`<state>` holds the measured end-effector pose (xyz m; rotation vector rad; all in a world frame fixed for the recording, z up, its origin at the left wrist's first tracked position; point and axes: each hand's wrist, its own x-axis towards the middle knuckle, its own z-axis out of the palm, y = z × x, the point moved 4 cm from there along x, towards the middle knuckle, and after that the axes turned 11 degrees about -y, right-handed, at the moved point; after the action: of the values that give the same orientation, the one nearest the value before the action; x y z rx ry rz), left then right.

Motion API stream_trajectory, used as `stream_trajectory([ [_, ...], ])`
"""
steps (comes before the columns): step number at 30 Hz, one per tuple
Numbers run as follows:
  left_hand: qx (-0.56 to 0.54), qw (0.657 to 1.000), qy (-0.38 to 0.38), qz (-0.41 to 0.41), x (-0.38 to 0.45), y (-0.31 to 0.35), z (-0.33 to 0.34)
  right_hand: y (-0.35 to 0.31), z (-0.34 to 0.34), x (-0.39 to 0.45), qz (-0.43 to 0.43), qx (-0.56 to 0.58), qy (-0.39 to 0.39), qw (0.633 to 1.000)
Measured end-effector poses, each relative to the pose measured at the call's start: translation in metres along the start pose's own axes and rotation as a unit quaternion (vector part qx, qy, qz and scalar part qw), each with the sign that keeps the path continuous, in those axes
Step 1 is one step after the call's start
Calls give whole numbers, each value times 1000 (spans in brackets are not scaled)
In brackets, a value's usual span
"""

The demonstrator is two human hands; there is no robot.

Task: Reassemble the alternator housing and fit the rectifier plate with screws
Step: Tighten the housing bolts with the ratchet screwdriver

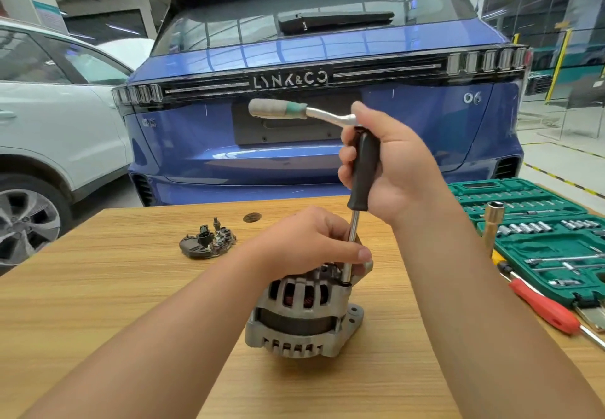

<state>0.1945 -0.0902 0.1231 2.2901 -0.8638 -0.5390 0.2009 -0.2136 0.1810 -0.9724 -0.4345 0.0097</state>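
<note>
One wooden table [114, 287], bearing all items below, each placed here relative to the alternator. One alternator housing [302, 317], upright at the table's middle, halves already mated. One green socket case [556, 248], open, well to the alternator's right, holding many sockets, too small to count. Two hands: right hand [393, 169] above the alternator, fingers curled round the black handle of one extension driver [363, 169]; left hand [314, 241] resting on the alternator's top, fingertips pinching the driver's steel shaft just over the housing. One ratchet [294, 112] seated on the driver's upper end, handle pointing left. One red-handled screwdriver [543, 310], right of the alternator, beside the case. One rectifier plate [208, 241], behind and left of the alternator, apart from it, not yet fitted. One long socket [493, 222], standing at the case's edge. Step in hand, by judgement: tightening a housing through-bolt. Next: keep the shaft plumb on the bolt head, swing the ratchet, then fetch the plate.
</note>
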Motion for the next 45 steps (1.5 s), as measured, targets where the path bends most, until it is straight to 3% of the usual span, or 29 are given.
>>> stream_trajectory([
  [4, -8, 1000, 4, 8, -1, -2, -4, 0, -5, -1, 90, 111, -87, 986],
  [10, -37, 999, 11, 16, -1, -4, -6, 0, -10, 0, 90, 145, 1, 985],
  [13, -50, 998, 13, 28, -1, -5, -6, 2, -9, -1, -2, 113, 53, 992],
  [15, -58, 997, 19, 39, 0, -5, -6, 1, -6, -4, -133, -20, 113, 984],
  [16, -60, 997, 20, 42, 0, -5, -6, -1, -2, -9, -194, -126, 131, 964],
  [18, -64, 997, 17, 48, 0, -4, -6, 0, 9, -13, -262, -260, 96, 925],
  [19, -67, 996, 15, 51, -1, -4, -6, 2, 12, -13, -262, -263, 55, 927],
  [22, -63, 997, 14, 51, -3, -4, -6, 5, 12, -8, -185, -114, -37, 975],
  [27, -59, 997, 11, 48, -1, -3, -6, 4, 2, -6, -106, -28, -52, 993],
  [30, -58, 997, -1, 51, 0, -3, -5, -3, -3, -7, -139, -91, 16, 986],
  [32, -53, 997, -15, 53, -1, -2, -2, -9, -6, -10, -181, -180, 89, 963],
  [34, -49, 997, -22, 56, 0, -1, 0, -9, -9, -11, -168, -185, 118, 961],
  [37, -46, 997, -14, 54, -1, -2, -2, -3, -5, -9, -38, 2, 21, 999],
  [40, -65, 996, -8, 64, -3, -3, -5, -1, 4, -10, 72, 95, -88, 989],
  [42, -63, 996, -8, 68, -3, -4, -5, -1, 4, -10, 85, 114, -88, 986],
  [45, -66, 996, -4, 65, -1, -6, -6, -3, 1, -10, 54, 149, -24, 987],
])
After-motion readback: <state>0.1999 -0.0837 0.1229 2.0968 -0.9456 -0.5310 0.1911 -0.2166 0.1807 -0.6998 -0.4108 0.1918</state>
